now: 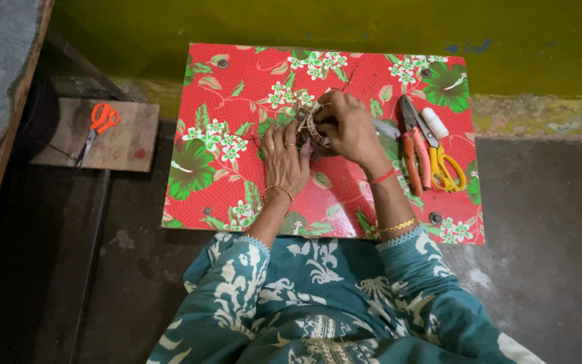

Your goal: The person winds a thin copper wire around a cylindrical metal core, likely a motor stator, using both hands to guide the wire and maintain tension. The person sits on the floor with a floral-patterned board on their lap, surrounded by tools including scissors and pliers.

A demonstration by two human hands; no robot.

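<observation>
My right hand [346,128] grips a small woven ring [311,125], my left hand [284,162] lies open steadying it; loose strands may slip.

Both arms reach forward from the body, in teal sleeves with white patterns. The left hand [284,162] lies palm down with its fingers stretched forward and close together. The right hand [346,125] sits a bit farther ahead, and its fingers are curled in tight. The two hands are just beside each other. Both wrists are bare below the sleeves.
</observation>
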